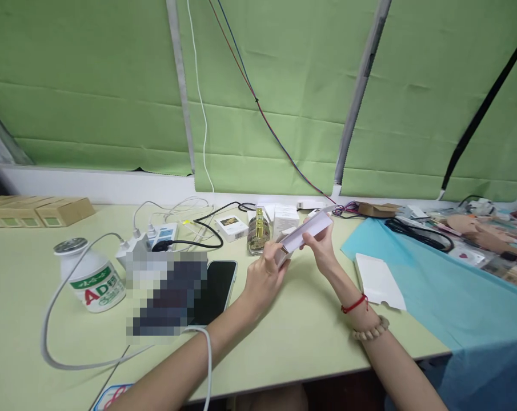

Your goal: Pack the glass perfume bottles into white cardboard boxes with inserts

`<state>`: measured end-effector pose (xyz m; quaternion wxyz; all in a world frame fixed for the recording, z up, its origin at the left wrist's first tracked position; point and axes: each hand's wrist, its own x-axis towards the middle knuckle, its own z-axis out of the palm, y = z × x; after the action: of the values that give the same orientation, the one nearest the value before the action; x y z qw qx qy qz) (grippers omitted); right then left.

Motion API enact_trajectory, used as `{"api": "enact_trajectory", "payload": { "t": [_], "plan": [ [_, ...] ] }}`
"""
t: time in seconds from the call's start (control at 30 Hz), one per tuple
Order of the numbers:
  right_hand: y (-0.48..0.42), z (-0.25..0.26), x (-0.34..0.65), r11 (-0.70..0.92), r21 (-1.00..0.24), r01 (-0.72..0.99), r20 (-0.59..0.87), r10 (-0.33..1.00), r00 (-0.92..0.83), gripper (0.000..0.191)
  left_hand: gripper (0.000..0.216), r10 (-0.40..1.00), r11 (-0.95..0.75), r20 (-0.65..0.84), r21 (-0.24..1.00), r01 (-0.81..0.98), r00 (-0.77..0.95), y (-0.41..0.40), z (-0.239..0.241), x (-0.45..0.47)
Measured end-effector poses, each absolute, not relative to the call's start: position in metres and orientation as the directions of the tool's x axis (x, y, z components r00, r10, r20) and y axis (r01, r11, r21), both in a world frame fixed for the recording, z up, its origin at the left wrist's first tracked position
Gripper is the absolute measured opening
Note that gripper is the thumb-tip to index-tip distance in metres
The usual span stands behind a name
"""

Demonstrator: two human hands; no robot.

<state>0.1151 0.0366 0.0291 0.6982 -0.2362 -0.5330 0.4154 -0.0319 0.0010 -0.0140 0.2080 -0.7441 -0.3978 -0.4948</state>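
Observation:
Both hands hold a small white cardboard box [305,233] above the middle of the table. My left hand [269,268] is closed around its near left end. At the right side my right hand [320,246] grips it, thumb lying on the pale inner face of a raised panel. What the box contains, if anything, is hidden from me. Just behind my left hand stands a glass jar [256,237] with a gold-coloured piece [259,222] upright at it. A flat white carton piece [379,281] lies to the right of my right forearm.
A white bottle [93,279], a power strip with chargers [138,248] and a dark phone [215,291] are on the left. White boxes [286,217] stand behind. Blue cloth [438,285] covers the right side, bearing cables [421,235]. Another person's arm [489,242] reaches in there.

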Motion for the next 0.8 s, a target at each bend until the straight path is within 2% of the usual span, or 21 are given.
{"api": "enact_trajectory", "payload": {
  "t": [0.13, 0.27, 0.5, 0.8],
  "plan": [
    [0.0297, 0.0346, 0.1143, 0.673, -0.717, -0.182, 0.668, 0.738, 0.093, 0.075, 0.038, 0.321, -0.622, 0.924, 0.041, 0.782, 0.207, 0.0021, -0.0150, -0.0325],
    [0.0273, 0.0354, 0.1158, 0.707, -0.707, -0.017, 0.700, 0.703, 0.125, 0.083, 0.040, 0.332, -0.638, 0.919, 0.054, 0.768, 0.211, 0.0022, -0.0159, -0.0337],
    [0.0282, 0.0334, 0.1156, 0.724, -0.686, 0.066, 0.726, 0.675, 0.133, 0.088, 0.040, 0.325, -0.651, 0.926, 0.073, 0.755, 0.191, 0.0019, -0.0145, -0.0329],
    [0.0259, 0.0345, 0.1144, 0.685, -0.709, 0.164, 0.704, 0.698, 0.128, 0.094, 0.063, 0.529, -0.553, 0.831, 0.184, 0.812, 0.172, 0.0004, -0.0153, -0.0347]
  ]
}}
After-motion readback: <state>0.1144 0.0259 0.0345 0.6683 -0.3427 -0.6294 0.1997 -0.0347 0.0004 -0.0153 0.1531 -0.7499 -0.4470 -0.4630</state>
